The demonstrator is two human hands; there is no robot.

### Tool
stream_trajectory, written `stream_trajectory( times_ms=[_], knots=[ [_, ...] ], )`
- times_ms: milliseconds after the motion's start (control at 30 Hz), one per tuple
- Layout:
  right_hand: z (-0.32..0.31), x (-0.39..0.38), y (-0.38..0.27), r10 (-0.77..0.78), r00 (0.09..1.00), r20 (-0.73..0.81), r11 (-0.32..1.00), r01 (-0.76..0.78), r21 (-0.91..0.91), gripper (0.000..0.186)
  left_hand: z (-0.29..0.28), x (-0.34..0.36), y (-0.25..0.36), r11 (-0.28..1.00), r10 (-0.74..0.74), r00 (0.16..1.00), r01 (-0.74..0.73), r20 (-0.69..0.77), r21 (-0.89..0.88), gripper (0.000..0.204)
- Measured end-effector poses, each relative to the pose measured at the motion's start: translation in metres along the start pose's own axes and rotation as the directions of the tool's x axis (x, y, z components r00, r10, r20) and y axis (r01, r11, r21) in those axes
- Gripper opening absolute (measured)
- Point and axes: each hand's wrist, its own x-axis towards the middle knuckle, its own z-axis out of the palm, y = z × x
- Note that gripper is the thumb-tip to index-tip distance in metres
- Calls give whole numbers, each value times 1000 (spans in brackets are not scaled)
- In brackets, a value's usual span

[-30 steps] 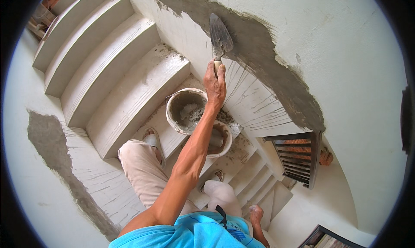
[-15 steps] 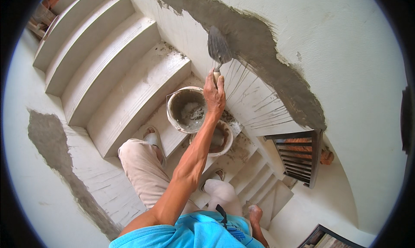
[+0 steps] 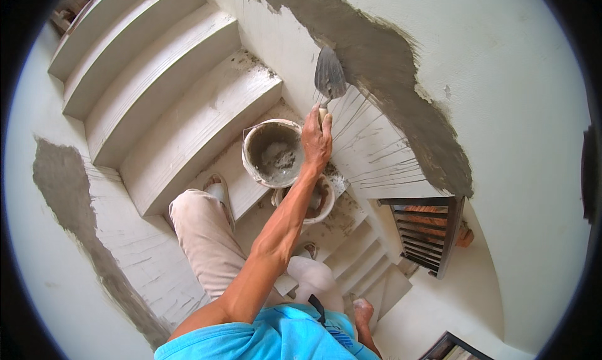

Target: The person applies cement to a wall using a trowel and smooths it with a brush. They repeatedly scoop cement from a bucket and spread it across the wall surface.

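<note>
My left hand (image 3: pixel 316 139) grips the wooden handle of a pointed trowel (image 3: pixel 329 73), whose blade lies at the lower edge of the grey plaster band (image 3: pixel 385 68) on the wall, over scored lines. Just below and left of that hand is a white bucket (image 3: pixel 274 153) of grey mortar, partly overlapping a second bucket (image 3: pixel 316 203) behind my forearm. My right hand (image 3: pixel 364 311) hangs low beside my right leg, fingers curled; what they hold, if anything, is hidden.
Curved steps (image 3: pixel 169 140) rise at the upper left, and lower steps (image 3: pixel 357 259) descend beside my legs. A dark slatted window or grille (image 3: pixel 423 231) is at the right. Another grey plaster patch (image 3: pixel 66 197) marks the left wall. My sandalled foot (image 3: pixel 216 190) rests on a step beside the buckets.
My left hand and the trowel have moved downward along the plaster edge and now appear a little further right. The view has shifted slightly. My right hand stays low.
</note>
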Motion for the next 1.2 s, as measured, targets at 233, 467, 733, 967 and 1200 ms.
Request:
stream_trajectory(
  times_ms=[233,467,733,967,1200],
  knots=[
    [-10,10,1,-76,997,-18,994,75,-74,9,12,42,49,978,129,987,-142,-93,-151,42],
    [-20,20,0,-140,990,2,985,140,-97,9,9,12,4,994,-94,995,92,-33,-53,39],
    [-20,25,-9,-124,992,-22,992,123,-35,14,2,26,32,992,-12,997,3,-78,-125,42],
    [-31,30,-26,-119,993,17,986,120,-118,14,28,45,49,981,35,997,-47,-67,-191,43],
    [-22,34,-18,-227,974,19,960,227,-163,13,8,-31,17,986,83,984,-58,156,-158,42]
  ],
)
